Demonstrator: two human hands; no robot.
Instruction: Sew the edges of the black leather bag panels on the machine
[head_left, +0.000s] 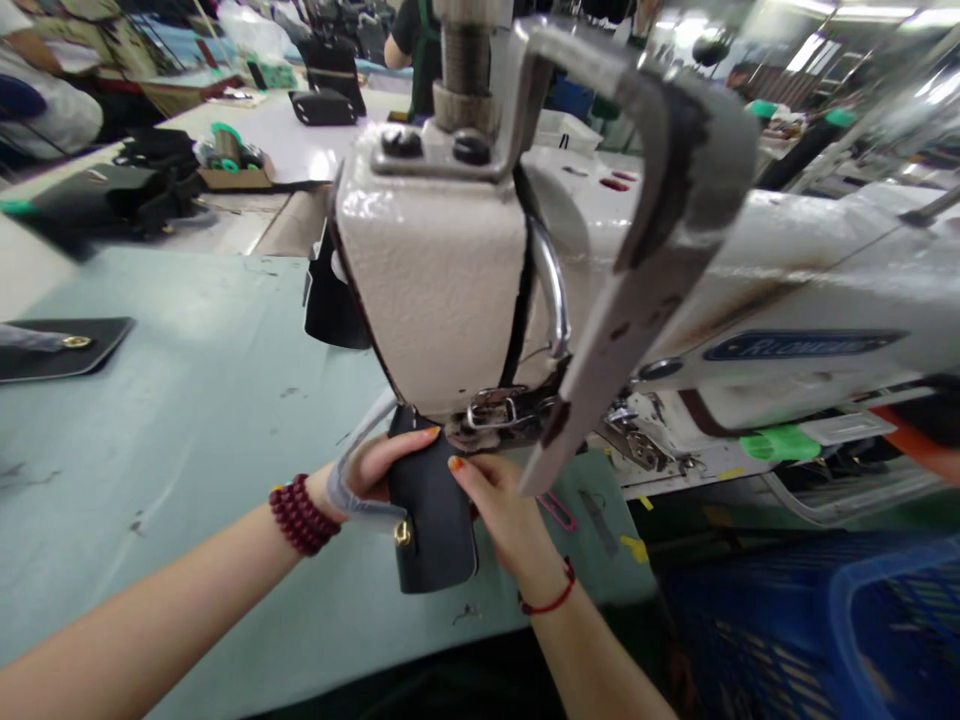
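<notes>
A dark leather piece (433, 520) with a gold metal fitting lies under the head of a white sewing machine (435, 270). My left hand (371, 465) grips its left edge, thumb on top near the needle area and the other fingers hidden underneath. On the right edge my right hand (502, 505) pinches the same piece, thumb on top. A pale wrapped strap (349, 490) loops from the fitting over my left wrist. The machine head hides the far end of the leather piece.
Another dark leather piece with a gold fitting (97, 350) lies at the left of the green work surface (217, 400). A black piece (330, 300) sits behind the machine head. A blue plastic basket (847, 620) stands at lower right. Other people are at work in the background.
</notes>
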